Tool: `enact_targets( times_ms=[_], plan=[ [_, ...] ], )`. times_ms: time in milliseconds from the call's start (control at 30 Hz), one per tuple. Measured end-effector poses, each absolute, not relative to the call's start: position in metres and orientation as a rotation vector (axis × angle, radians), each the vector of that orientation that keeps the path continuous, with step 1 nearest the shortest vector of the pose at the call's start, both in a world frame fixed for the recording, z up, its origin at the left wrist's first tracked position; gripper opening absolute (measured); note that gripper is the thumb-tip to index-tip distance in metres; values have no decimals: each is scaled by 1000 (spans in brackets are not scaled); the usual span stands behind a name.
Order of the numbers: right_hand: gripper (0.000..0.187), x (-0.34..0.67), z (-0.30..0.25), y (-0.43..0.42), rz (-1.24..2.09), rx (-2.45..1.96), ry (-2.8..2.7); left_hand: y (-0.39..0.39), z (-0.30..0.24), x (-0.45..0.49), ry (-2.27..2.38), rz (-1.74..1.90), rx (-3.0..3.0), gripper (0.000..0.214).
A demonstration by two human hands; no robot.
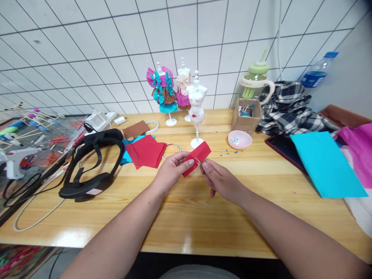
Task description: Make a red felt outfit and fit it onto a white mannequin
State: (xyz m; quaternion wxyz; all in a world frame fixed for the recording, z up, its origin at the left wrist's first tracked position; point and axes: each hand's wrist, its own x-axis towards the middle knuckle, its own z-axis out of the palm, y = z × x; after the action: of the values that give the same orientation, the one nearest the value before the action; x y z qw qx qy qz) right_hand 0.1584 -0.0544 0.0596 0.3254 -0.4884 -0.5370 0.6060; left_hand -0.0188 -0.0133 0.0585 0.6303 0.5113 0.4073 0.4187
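My left hand point(171, 170) pinches a small folded piece of red fabric point(198, 155) above the wooden table point(186, 217). My right hand point(219, 180) is closed just beside it, its fingertips pinching something thin and metallic, perhaps a pin or needle, against the fabric. Directly behind stands a bare white miniature mannequin point(197, 104) on its stand. A larger folded red fabric point(146, 151) lies to the left over a turquoise piece point(127, 154).
Two dressed mini mannequins point(162, 91) stand by the tiled wall. A black headset point(93, 166) and cables lie left, a glue gun point(16, 159) further left. A cardboard box point(245, 116), pink bowl point(240, 139), green-lidded jug point(255, 79), plaid cloth point(290, 108), turquoise sheet point(325, 162) sit right.
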Motion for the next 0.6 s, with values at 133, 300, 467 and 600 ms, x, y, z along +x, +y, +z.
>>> enact_targets(
  times_ms=[133, 300, 467, 600],
  plan=[
    [38, 158, 61, -55, 1601, -1286, -1396, -13, 57, -18, 942, 972, 1163, 29],
    [38, 158, 61, -55, 1611, -1286, -1395, -13, 55, -18, 915, 990, 1153, 30],
    [38, 157, 60, -54, 1600, -1264, -1392, -14, 58, -17, 945, 982, 1158, 35],
    [38, 157, 60, -53, 1606, -1254, -1386, -14, 58, -18, 942, 967, 1163, 34]
  ],
)
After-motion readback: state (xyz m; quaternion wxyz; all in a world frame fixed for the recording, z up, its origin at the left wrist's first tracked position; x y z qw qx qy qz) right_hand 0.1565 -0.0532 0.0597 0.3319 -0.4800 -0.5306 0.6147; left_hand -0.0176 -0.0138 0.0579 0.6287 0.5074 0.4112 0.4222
